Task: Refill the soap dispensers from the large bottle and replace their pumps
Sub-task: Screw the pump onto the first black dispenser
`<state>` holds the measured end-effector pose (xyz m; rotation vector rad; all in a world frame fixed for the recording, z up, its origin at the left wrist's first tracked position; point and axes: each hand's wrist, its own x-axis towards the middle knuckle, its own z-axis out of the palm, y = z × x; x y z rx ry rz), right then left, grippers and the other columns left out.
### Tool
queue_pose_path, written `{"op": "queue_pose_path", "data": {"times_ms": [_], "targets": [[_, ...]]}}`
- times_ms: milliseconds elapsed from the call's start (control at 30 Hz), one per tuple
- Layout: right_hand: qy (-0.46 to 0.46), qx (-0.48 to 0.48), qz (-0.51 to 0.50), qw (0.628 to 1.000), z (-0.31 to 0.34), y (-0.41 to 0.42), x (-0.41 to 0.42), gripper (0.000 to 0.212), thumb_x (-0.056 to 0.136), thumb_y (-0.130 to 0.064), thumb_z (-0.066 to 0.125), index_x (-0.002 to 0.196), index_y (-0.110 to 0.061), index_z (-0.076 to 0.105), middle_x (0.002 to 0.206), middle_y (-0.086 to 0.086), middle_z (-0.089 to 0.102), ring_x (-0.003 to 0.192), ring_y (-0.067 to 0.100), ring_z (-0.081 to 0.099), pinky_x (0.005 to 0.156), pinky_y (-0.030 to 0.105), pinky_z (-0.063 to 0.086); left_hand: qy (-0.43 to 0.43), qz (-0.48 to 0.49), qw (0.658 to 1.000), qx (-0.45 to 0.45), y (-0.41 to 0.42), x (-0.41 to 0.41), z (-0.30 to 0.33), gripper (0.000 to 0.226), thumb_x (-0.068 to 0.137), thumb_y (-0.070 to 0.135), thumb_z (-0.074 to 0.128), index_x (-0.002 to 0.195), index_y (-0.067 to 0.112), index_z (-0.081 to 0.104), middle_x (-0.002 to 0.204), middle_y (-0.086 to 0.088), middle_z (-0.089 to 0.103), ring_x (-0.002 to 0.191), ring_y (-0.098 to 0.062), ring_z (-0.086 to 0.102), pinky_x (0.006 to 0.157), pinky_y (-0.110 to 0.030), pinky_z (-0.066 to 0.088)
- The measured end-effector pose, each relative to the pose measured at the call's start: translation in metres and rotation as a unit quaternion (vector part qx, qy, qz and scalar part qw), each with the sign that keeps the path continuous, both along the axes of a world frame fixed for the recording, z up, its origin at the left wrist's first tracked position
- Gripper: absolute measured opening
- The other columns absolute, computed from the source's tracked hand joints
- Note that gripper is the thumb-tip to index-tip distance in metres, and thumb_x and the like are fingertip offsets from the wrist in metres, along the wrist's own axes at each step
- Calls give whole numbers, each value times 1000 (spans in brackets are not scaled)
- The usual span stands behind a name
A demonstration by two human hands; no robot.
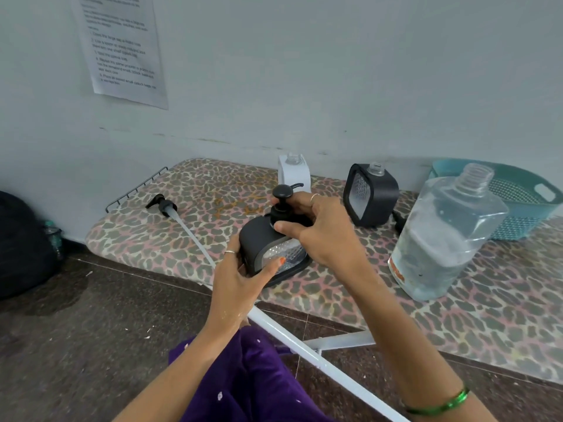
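Right hand grip: the right hand [323,236] is closing thumb and fingers around the collar of the black pump [282,205], holding it at the neck of the dark dispenser [268,251].
Left hand grip: the left hand [243,278] is wrapping around the lower left side of the dark dispenser, thumb pressing across its clear ribbed face.
Arm pose: both forearms are reaching forward from the bottom edge, the right one crossing over the near edge of the counter [457,324], wrist bent down over the pump.
Dark dispenser: it is sitting near the counter's near edge, leaning back and left, its long axis running from the near edge up toward the wall, pump head pointing up and away.
Second dark dispenser [371,196]: it is standing uncapped toward the far edge, to the right of the hands.
White dispenser [294,173]: it is standing uncapped at the far edge, behind the pump.
Loose pump [170,210]: it is lying near the left end, tube pointing toward the near edge.
Large bottle [441,239]: it is standing open on the right, tilted in this view, partly filled with clear liquid.
Basket [524,202]: the teal basket is sitting at the far right corner, behind the large bottle.
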<state>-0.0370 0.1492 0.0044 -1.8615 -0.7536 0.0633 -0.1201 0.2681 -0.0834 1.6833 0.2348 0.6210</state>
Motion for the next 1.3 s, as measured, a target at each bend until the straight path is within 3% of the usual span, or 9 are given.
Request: {"op": "queue_pose_path", "data": {"times_ms": [133,367,467,567,667,767,900,1100,1300], "targets": [[-18,30,-62,997,-4,3,-12,35,78,-9,77,111,-16,71,94,-14,69,89,-4,63,76,-1,42,1,15,1000,5,-1,1,1,48,72,26,78,114,30,56,96,14,72,89,-3,69,73,-16,53],[-23,19,-46,998,-4,2,-11,36,81,-19,75,116,-19,66,99,-16,66,91,-5,60,80,-1,42,16,-7,1000,2,4,2,1,50,72,28,78,114,39,54,101,12,71,96,-6,68,79,-24,56],[-35,-16,5,999,-4,-7,-6,49,82,-32,73,126,-30,51,102,-31,51,91,-15,49,78,-4,36,30,-7,999,12,5,2,4,51,73,31,79,113,47,51,104,16,70,100,-3,66,83,-26,55],[4,-86,77,993,-4,-18,9,78,78,-41,73,144,-30,33,125,-23,41,114,-7,38,94,10,30,38,-5,999,12,7,3,3,51,74,28,81,113,43,52,108,12,69,102,-5,66,89,-33,54],[4,-139,127,982,-5,-25,26,76,80,-26,76,144,-31,34,142,-9,45,128,5,41,109,23,32,38,-18,999,6,10,6,1,53,74,24,82,116,39,53,113,6,68,106,-8,65,91,-36,54],[-10,-162,127,979,0,-26,35,69,82,-13,74,140,-29,40,140,-3,49,129,11,44,107,21,31,46,-37,998,-1,12,7,3,51,77,15,78,115,38,52,113,5,68,106,-8,65,86,-26,55],[-60,-258,124,956,6,-22,44,75,82,-19,74,145,-21,35,145,3,42,133,18,40,105,25,32,83,-60,995,-5,15,8,14,46,78,15,77,110,38,52,109,10,67,99,4,64,77,-11,51],[-72,-277,88,954,9,-21,44,64,72,-26,82,129,-18,53,121,-2,58,109,16,55,91,29,46,135,-94,986,8,25,11,32,49,80,16,75,117,34,49,112,15,62,96,8,62,70,-7,50],[-92,-198,12,976,11,-31,35,53,68,-27,84,116,-18,64,98,-7,64,90,9,59,74,18,46,157,-104,982,23,32,26,44,49,80,18,75,120,29,51,110,13,64,89,12,64,66,-8,50]]}}
